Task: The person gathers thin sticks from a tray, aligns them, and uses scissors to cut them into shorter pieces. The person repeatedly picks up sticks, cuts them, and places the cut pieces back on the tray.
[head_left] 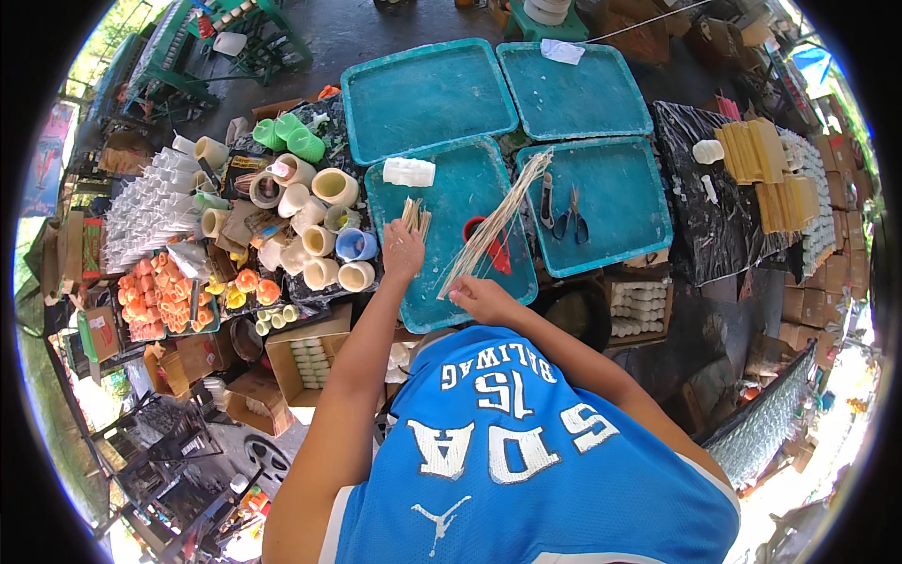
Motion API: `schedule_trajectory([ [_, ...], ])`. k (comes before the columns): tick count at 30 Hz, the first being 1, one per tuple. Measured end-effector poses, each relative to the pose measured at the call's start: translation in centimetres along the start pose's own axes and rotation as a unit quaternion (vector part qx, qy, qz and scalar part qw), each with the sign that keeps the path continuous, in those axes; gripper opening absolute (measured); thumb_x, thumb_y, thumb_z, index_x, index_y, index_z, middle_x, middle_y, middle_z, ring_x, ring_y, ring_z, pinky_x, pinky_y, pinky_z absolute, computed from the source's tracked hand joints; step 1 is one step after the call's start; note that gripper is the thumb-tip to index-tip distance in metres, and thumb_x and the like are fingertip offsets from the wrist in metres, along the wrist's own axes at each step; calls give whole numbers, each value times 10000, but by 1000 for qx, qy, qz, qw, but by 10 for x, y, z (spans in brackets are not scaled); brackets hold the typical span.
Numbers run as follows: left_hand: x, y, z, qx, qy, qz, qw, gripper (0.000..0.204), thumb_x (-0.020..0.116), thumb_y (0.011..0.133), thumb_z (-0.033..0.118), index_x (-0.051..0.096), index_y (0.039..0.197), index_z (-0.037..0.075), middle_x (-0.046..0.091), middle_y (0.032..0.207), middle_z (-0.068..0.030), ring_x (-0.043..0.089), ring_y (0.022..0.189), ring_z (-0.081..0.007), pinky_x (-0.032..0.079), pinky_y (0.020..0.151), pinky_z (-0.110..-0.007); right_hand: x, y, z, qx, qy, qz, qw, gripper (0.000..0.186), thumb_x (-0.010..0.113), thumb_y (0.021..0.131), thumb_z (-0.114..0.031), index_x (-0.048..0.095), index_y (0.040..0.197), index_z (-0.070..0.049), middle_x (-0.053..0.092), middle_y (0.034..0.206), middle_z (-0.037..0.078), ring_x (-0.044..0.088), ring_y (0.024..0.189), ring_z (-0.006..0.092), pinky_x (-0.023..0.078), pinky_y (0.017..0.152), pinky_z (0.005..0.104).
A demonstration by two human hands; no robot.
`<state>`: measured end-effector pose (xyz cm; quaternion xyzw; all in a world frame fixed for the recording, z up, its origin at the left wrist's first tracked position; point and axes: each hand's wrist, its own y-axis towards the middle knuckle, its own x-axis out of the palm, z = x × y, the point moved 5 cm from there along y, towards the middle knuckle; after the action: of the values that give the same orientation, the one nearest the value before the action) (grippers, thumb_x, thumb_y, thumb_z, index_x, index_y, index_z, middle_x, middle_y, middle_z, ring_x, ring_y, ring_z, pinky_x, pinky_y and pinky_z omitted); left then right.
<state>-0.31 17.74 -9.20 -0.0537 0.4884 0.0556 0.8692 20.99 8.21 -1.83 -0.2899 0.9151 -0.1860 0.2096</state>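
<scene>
My left hand [402, 248] grips a short bundle of pale sticks [418, 218] at the left part of the near middle tray [395, 301]. Below and to the right, my right hand [477, 297] pinches the lower ends of long, thin pale strands [509, 207], which stretch diagonally up across the tray's right side. Partly beneath them lies a red object [498, 256]. A white ribbed piece [409, 172] sits above my left hand. On the adjoining right tray [611, 254] are scissors [570, 224] and a slim dark tool [546, 202].
Two more teal trays [423, 94] lie behind. At left are cream cylinders [334, 188], green mesh pieces [305, 144], white pieces [150, 216] and orange moulds [146, 296]. At right, yellow sheets [752, 150] rest on black plastic [686, 216]. Cardboard boxes [301, 367] stand below the bench.
</scene>
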Motion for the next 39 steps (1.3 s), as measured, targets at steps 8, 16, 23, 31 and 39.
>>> schedule_trajectory([
  [8,-3,1,33,-34,264,-119,957,701,792,904,505,538,1276,-33,576,1312,-216,553,1286,-378,533,1025,-500,-34,-43,32,73,52,115,989,377,663,1042,-344,686,1198,-2,763,1066,188,738,987,312,570,876,419],
  [16,44,12,-1,-39,168,-144,974,409,743,944,298,594,1143,-26,678,1144,-161,697,1027,-322,587,915,-380,-27,-61,36,88,74,162,980,365,679,1039,-319,683,1207,6,765,1058,166,737,944,268,574,855,388],
  [23,65,-2,-1,93,175,-106,974,199,578,985,80,566,1140,-46,678,1122,-235,713,1019,-359,579,894,-454,-12,-64,37,91,86,151,981,362,678,1039,-323,690,1209,-3,764,1060,177,738,937,275,579,847,391],
  [31,-7,-5,57,-209,-688,-168,675,180,612,1092,238,523,993,118,477,700,13,539,649,-145,527,710,-376,-21,-47,60,138,318,142,927,422,599,1085,-409,665,1267,-34,753,1150,114,716,1054,240,552,950,385],
  [39,-62,-25,125,-216,-754,17,620,446,629,1099,323,451,728,152,425,623,27,457,575,-113,472,622,-339,-9,31,-25,177,735,154,636,517,443,1126,-486,610,1300,-28,713,1190,149,682,1121,280,526,1033,458],
])
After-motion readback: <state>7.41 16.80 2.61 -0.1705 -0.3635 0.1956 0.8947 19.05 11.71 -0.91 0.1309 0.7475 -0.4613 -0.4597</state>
